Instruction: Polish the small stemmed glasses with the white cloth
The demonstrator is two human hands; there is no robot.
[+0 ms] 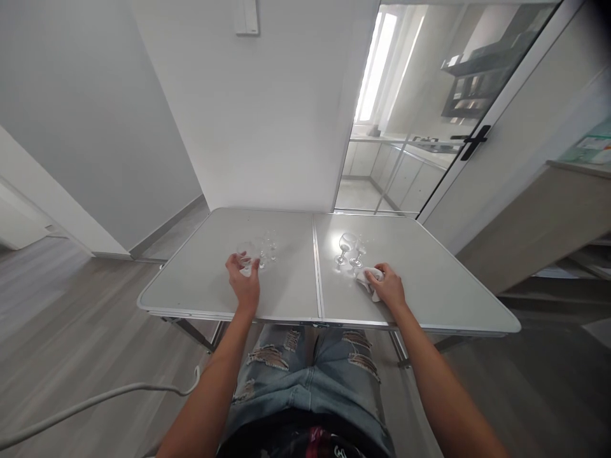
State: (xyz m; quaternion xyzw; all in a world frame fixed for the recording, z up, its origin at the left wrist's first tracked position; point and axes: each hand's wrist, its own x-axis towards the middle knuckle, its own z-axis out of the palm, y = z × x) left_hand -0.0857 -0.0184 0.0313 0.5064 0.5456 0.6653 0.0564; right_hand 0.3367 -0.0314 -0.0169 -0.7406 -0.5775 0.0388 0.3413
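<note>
My left hand (244, 280) is on the left half of the table, its thumb and fingers curled around a clear stemmed glass (245, 249). Just right of it stand other clear glasses (271, 245), faint against the pale top. On the right half, my right hand (389, 286) grips a bunched white cloth (370, 283), part of which hangs below the fingers onto the tabletop. Close beyond the cloth stand clear stemmed glasses, one with a round bowl (347, 242) and another (358, 254) beside it. Their outlines partly overlap, and glare washes over them.
The pale folding table (286, 292) has a metal seam (316, 267) down its middle and a metal rim. A white wall (267, 127) rises behind it. A glass door with a black handle (475, 143) is at the right, and a white cable (119, 389) hangs at the lower left.
</note>
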